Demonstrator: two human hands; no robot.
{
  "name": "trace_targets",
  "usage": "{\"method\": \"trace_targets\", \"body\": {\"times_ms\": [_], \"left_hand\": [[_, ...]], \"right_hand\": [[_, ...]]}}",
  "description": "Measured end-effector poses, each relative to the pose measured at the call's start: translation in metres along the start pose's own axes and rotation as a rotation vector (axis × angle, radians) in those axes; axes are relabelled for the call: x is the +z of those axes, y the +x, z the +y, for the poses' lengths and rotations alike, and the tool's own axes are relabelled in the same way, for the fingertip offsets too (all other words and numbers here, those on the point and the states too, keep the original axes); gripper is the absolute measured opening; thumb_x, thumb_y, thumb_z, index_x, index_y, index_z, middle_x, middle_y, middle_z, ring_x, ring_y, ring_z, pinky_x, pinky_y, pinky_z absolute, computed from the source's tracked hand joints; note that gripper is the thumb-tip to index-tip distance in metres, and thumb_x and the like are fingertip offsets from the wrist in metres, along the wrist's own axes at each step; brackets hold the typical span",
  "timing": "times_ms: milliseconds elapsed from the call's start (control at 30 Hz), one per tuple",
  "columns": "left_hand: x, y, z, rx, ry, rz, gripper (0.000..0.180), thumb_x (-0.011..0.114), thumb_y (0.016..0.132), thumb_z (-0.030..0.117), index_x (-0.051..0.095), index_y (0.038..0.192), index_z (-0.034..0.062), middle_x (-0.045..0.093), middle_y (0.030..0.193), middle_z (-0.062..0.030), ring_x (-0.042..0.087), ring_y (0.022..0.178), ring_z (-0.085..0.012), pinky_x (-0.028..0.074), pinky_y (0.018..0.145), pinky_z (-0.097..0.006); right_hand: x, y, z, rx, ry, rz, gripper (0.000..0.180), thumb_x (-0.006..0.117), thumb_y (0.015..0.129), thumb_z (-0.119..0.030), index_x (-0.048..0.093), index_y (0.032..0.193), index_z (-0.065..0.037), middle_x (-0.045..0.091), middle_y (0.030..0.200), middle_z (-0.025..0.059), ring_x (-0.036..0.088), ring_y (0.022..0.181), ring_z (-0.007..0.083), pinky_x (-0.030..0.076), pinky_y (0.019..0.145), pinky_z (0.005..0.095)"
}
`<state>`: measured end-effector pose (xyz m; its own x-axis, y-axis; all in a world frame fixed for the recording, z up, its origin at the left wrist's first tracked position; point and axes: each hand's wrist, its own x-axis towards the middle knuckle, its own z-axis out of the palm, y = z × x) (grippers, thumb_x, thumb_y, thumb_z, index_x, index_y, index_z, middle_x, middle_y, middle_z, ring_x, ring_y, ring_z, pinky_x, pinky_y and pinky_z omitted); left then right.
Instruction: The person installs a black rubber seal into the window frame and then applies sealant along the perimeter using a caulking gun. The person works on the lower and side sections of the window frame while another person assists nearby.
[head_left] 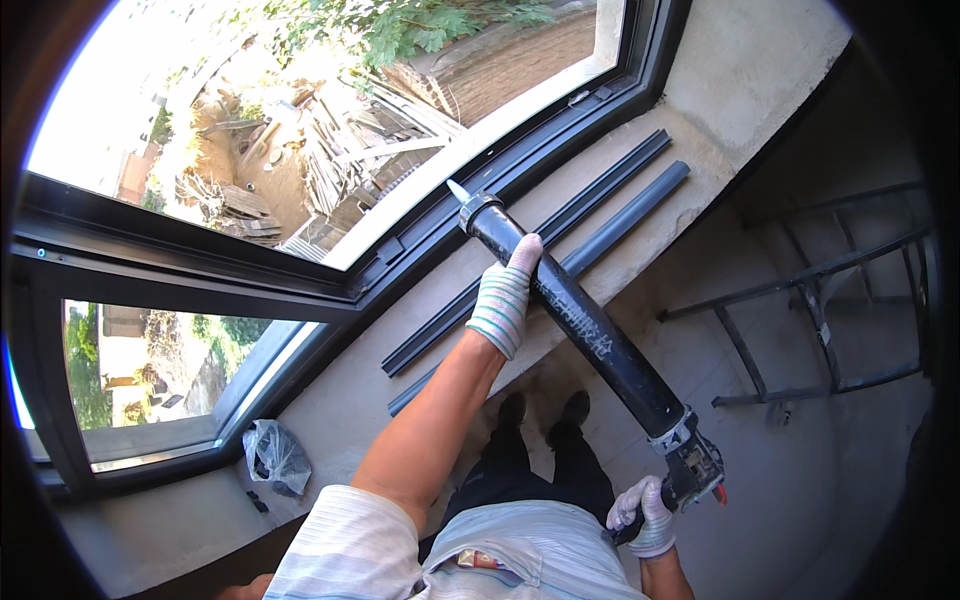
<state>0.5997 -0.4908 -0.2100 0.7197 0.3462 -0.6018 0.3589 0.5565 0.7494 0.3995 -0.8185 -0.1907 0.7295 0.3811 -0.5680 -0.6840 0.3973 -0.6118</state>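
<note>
The gloved left hand wraps the black caulking gun mid-barrel, steadying its nozzle at the window frame above the sill. The right hand grips the rear handle to squeeze. Two dark trim strips lie along the sill.

An unfinished building under construction: bare plaster sill, new dark window frame, loose metal profiles lying about
</note>
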Motion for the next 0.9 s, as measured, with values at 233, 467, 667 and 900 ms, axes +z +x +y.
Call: {"method": "trace_targets", "body": {"times_ms": [233,467,667,900], "left_hand": [[-0.028,-0.019,0.004,-0.001,-0.013,-0.038,0.038,0.073,0.091,0.047,0.065,0.091,0.0107,0.061,0.079,-0.0013,0.056,0.071,-0.0136,0.048,0.071,-0.030],[-0.060,-0.027,0.003,-0.029,0.032,-0.044,0.043,0.075,0.089,0.051,0.064,0.094,0.0104,0.061,0.082,-0.0024,0.056,0.076,-0.0153,0.048,0.077,-0.033],[-0.081,-0.036,-0.001,-0.028,-0.005,-0.044,0.041,0.073,0.090,0.051,0.064,0.091,0.0114,0.058,0.081,-0.0002,0.052,0.078,-0.0125,0.044,0.077,-0.030],[-0.105,-0.046,-0.005,-0.058,0.001,-0.044,0.042,0.073,0.090,0.055,0.064,0.091,0.0135,0.058,0.083,0.0003,0.052,0.080,-0.0128,0.043,0.082,-0.031]], "right_hand": [[0.019,-0.021,0.036,-0.011,0.017,0.032,0.048,0.056,0.103,-0.047,0.053,0.077,-0.008,0.048,0.056,0.0059,0.051,0.050,0.0216,0.052,0.051,0.0389],[0.032,-0.036,0.059,0.026,0.084,0.046,0.045,0.062,0.101,-0.044,0.055,0.077,-0.007,0.051,0.059,0.0070,0.054,0.051,0.0210,0.052,0.053,0.0393],[0.038,-0.046,0.075,0.029,0.056,0.045,0.047,0.061,0.101,-0.046,0.055,0.077,-0.006,0.050,0.057,0.0068,0.053,0.050,0.0212,0.050,0.051,0.0383],[0.044,-0.056,0.082,0.075,0.054,0.041,0.047,0.063,0.099,-0.047,0.057,0.078,-0.006,0.050,0.057,0.0068,0.053,0.051,0.0213,0.049,0.052,0.0384]]}}
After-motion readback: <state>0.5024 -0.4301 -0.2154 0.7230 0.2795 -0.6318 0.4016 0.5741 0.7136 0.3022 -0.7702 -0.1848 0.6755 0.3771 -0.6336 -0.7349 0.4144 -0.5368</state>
